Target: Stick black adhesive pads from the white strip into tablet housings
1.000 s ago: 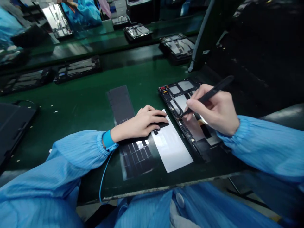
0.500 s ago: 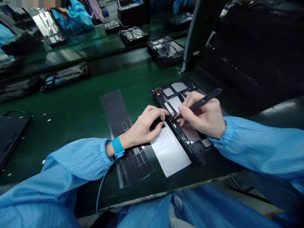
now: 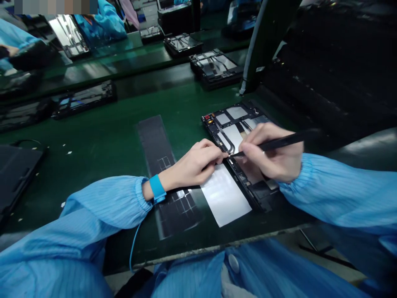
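My right hand (image 3: 274, 159) grips black tweezers (image 3: 290, 140) like a pen, their tips low on the near left edge of an opened tablet (image 3: 222, 120). Inside the tablet show silver plates, dark ribbon cables and small parts. Close to the tips, my left hand (image 3: 200, 162) reaches the same edge with its index fingertip. Its fingers are pressed together, and anything between them is hidden. Beneath that hand a white sheet (image 3: 228, 200) lies alongside the tablet. A dark strip in clear film (image 3: 154, 134) runs under my left wrist, which wears a blue corded band (image 3: 157, 187).
More opened devices (image 3: 215, 68) stand behind, and others (image 3: 85, 99) lie at back left. A dark flat case (image 3: 18, 169) sits at far left near white scraps. A post (image 3: 251, 49) and a large black mass (image 3: 338, 70) rise at right. Blue-sleeved people work across the bench.
My left hand has moved slightly right, its fingertips closing in on the tweezers' tips. The tweezers have tipped lower and their rear end points further right. The camera view has shifted slightly.
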A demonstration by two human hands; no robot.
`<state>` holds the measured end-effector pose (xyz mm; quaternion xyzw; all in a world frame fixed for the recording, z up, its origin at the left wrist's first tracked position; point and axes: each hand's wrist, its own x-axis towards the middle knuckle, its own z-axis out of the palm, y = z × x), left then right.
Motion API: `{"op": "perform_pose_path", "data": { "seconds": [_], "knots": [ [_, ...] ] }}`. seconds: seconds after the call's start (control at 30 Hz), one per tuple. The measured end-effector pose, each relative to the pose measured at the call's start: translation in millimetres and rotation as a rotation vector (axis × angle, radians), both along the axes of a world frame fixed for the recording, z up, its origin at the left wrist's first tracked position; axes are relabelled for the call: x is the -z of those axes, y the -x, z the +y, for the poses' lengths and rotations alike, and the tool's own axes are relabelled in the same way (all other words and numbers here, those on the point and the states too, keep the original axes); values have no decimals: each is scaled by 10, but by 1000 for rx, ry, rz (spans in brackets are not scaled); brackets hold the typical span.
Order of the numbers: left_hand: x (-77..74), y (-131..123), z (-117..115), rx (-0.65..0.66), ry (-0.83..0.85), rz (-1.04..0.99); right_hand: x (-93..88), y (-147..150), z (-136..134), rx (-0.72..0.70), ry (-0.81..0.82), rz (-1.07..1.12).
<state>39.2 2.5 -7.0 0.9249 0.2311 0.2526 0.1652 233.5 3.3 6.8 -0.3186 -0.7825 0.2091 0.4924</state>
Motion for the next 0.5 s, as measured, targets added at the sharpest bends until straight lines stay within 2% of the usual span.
{"op": "perform_pose_path", "data": {
  "seconds": [0.07,0.13,0.23,0.3,0.37,0.43,0.5],
  "knots": [
    [-60,-61,-60,-5,-89,166,-96,14,1,117,-2,144],
    [-154,-76,-75,10,-111,261,-241,52,0,212,-8,207],
    [-324,112,44,-40,73,214,-431,178,-25,213,20,69],
    [-417,359,171,-210,228,206,-458,316,-61,52,76,-69],
    [-465,600,267,-327,385,332,-388,485,-101,-226,206,-197],
    [-463,740,301,-318,540,515,-263,650,-130,-457,361,-310],
    [-433,749,277,-291,607,650,-143,774,-147,-517,446,-356]
  ]
}}
